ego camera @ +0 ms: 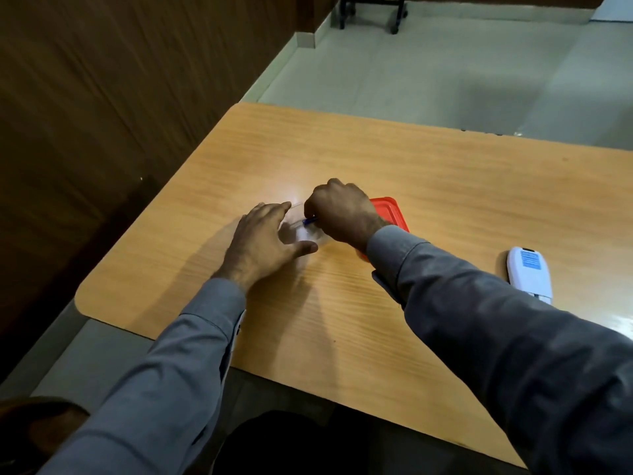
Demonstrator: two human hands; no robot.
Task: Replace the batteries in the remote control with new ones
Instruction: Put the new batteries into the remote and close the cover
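Note:
A small clear plastic container (310, 231) stands on the wooden table (376, 159) near its middle. My left hand (263, 243) wraps around the container's left side, thumb along the front. My right hand (340, 210) reaches over the container with its fingers pinched on a blue battery (309, 220) just above the rim. A white remote control (529, 274) lies face down at the right, well apart from both hands, partly cut off by my right sleeve.
A red lid (390, 212) lies flat behind my right wrist, partly hidden. The table's left edge and rounded front corner are close to my left arm. A dark wooden wall rises at the left; tiled floor lies beyond.

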